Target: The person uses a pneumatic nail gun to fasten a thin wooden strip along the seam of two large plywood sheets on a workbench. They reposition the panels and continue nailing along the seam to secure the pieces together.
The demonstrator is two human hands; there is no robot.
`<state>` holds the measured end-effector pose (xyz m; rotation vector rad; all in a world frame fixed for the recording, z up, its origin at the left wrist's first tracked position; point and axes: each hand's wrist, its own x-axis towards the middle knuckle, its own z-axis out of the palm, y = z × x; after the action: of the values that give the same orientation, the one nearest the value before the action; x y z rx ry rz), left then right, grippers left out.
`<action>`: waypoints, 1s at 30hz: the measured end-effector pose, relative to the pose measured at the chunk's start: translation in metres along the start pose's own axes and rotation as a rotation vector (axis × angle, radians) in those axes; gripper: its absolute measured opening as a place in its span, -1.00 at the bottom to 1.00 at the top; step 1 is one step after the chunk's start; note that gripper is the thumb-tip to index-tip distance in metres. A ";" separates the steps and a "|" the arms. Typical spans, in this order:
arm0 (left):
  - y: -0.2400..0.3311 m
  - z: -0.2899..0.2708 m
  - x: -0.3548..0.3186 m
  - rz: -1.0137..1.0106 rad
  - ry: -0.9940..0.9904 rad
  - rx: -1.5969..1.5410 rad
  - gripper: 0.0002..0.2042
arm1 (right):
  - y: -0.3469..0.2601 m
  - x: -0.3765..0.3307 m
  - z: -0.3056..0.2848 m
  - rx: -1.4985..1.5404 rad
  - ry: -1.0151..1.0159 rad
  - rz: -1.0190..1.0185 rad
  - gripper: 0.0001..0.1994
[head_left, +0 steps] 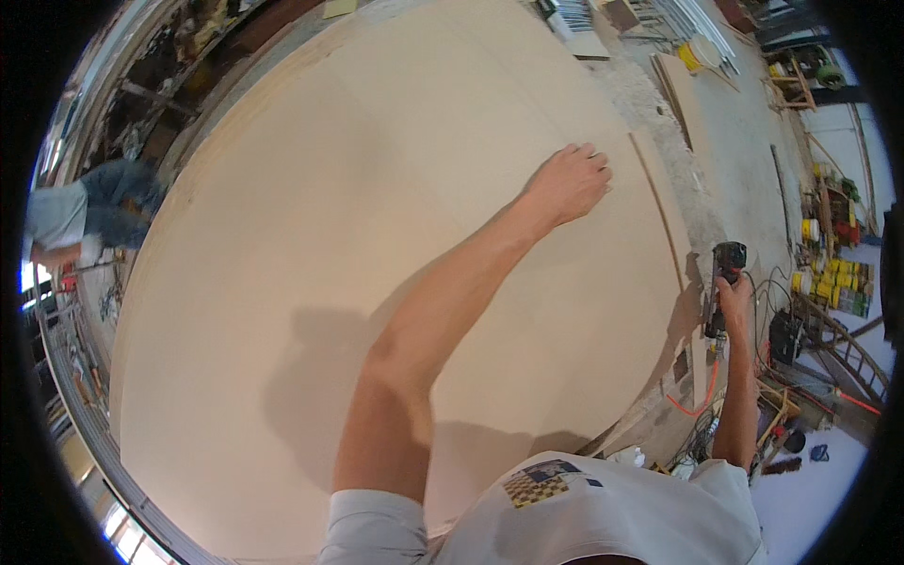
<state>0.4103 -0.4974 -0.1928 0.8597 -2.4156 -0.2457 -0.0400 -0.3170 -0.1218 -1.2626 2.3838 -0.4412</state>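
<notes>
A broad pale wooden panel [311,217] fills most of the view in front of me. My left hand [570,184] rests on its upper right part, palm down, fingers slightly bent and apart, holding nothing. Off the panel's right edge, my right hand [733,294] is wrapped round the grip of a black nail gun [727,256]. An orange air hose [713,381] runs from the tool's lower end. The nail gun is beside the edge; whether it touches the wood cannot be made out.
Along the panel's right side lies a narrow wooden strip [659,207]. Boards [683,99] and a yellow spool-like object [699,54] are on the floor beyond. Stacked yellow containers [838,282] and a wooden ladder [843,344] stand at right. Another person [94,207] is at far left.
</notes>
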 end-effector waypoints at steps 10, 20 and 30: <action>0.009 -0.023 -0.047 -0.054 -0.087 0.074 -0.84 | 0.012 0.030 -0.004 -0.102 -0.089 -0.034 -0.64; -0.005 -0.209 -0.115 -0.513 0.254 0.313 -0.33 | 0.071 0.045 0.011 0.026 -0.084 0.053 -0.75; -0.040 -0.127 -0.173 -0.601 0.013 0.449 -0.30 | 0.068 0.067 0.001 0.013 -0.131 0.047 -0.70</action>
<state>0.6133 -0.4179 -0.1781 1.7757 -2.1678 0.0914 -0.1217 -0.3360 -0.1667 -1.1896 2.2920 -0.3476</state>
